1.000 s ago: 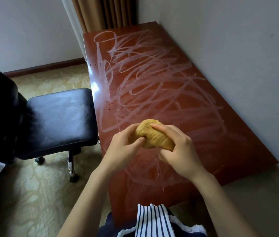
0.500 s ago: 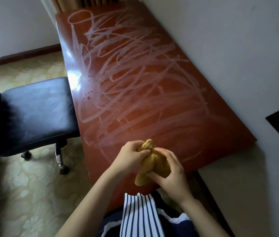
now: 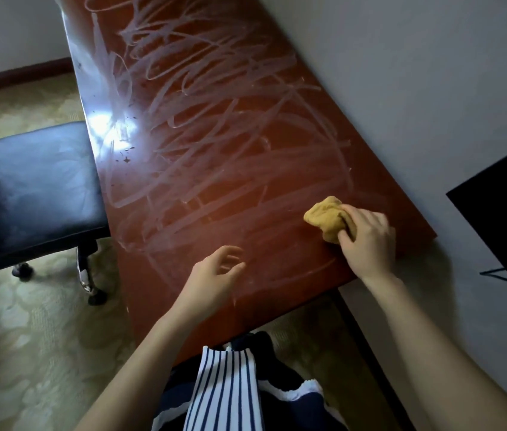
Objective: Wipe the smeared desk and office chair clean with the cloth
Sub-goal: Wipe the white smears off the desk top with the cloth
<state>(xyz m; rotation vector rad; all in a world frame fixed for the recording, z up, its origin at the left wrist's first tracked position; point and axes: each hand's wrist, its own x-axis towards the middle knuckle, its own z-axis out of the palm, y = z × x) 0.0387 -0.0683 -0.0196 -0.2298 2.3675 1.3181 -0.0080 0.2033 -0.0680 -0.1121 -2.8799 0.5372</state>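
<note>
A long reddish-brown desk (image 3: 246,88) runs away from me along the wall, covered in whitish smear streaks. My right hand (image 3: 367,241) grips a bunched yellow cloth (image 3: 326,217) and holds it down on the desk near the near right corner. My left hand (image 3: 214,272) hovers just over the near part of the desk with loosely curled fingers and holds nothing. A black office chair (image 3: 31,194) with faint smears on its seat stands left of the desk.
A grey wall (image 3: 416,73) borders the desk on the right. A black flat object (image 3: 503,219) sticks in from the right edge. Patterned carpet (image 3: 28,337) covers the floor. The chair's wheeled legs (image 3: 90,284) stand close to the desk's left edge.
Both hands held the cloth together in front of me. Now my left hand has let go, and my right hand has carried the cloth right onto the desk near the corner.
</note>
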